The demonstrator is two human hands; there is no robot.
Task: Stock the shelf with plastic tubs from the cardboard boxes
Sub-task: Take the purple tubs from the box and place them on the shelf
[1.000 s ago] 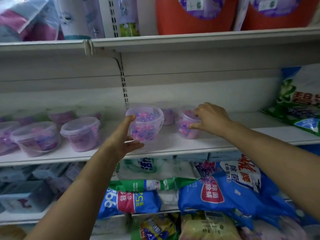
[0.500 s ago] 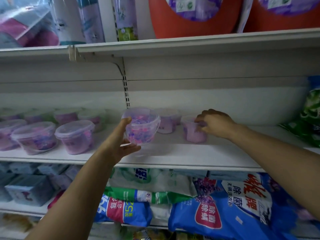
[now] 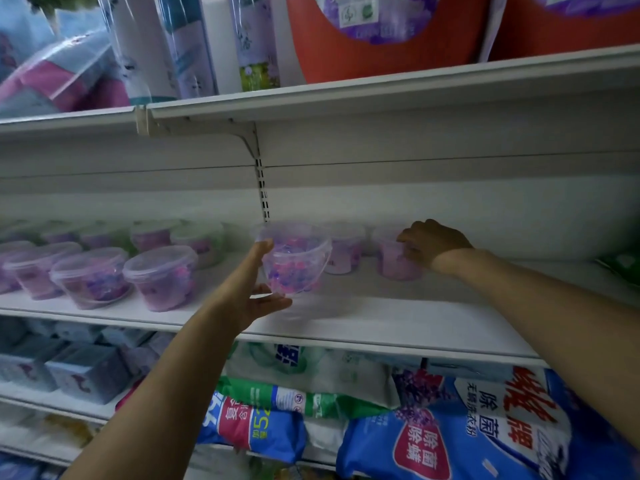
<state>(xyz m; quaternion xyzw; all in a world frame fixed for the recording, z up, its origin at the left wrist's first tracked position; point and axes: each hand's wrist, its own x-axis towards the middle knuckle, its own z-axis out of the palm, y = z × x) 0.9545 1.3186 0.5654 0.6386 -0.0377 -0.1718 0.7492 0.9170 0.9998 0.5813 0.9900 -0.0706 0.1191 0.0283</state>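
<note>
White retail shelving fills the head view. The middle shelf [image 3: 381,327] carries the stock; orange jugs [image 3: 381,36] stand on the upper shelf [image 3: 398,95], and detergent bags [image 3: 450,441] lie on the tier below. No cardboard boxes are in sight.

Left hand [image 3: 249,292]: holds the held tub [image 3: 294,261], a clear lidded tub of pink and purple contents. The thumb lies against its near upper side and the fingers [image 3: 273,301] curl under its base. The tub is tilted and sits just above the shelf, near the centre upright, not yet set down.

Right hand [image 3: 429,244]: reaches to the far part of the shelf, its fingers [image 3: 407,237] curled over the top of the far tub [image 3: 394,268], which stands on the shelf. A middle tub [image 3: 343,251] stands between the two, just beside the held one.

A stocked row of tubs [image 3: 162,278] stands to the left, in near and far lines.

Assessment: placement is in hand. The held tub should be levelled before its base meets the shelf, then set in the bare gap right of the stocked row, in line with it. The grip should be released only once the base sits flat. The right hand should seat the far tub well back, which leaves near space for the next tubs. Risk: a tilted set-down may knock the middle tub.
</note>
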